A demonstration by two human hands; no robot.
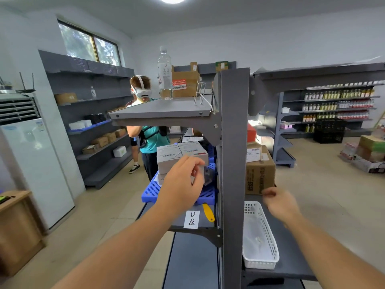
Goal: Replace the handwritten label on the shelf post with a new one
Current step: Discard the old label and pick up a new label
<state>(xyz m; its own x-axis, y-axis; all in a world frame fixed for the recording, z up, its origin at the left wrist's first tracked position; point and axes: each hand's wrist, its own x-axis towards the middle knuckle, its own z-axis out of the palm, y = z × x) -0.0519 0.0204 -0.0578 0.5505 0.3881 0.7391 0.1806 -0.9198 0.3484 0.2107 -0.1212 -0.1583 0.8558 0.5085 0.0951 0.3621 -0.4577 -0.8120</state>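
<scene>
The grey shelf post [234, 155] stands upright in the middle, and its facing side shows no label. A white paper label [191, 219] with handwritten marks lies flat on the lower left shelf [179, 223], next to a yellow-handled scraper [208, 212]. My left hand [183, 180] is raised left of the post in front of grey boxes [179, 157]. Its thumb and fingers are pinched together, and whether they hold anything is unclear. My right hand [280, 203] hovers right of the post, blurred, with fingers loosely curled and nothing in them.
A white mesh basket [260, 261] sits on the right shelf below a cardboard box [259, 174]. The boxes rest on a blue plastic pallet [153, 190]. A water bottle [165, 74] stands on the top shelf. A person wearing a headset [143, 113] stands behind the shelving.
</scene>
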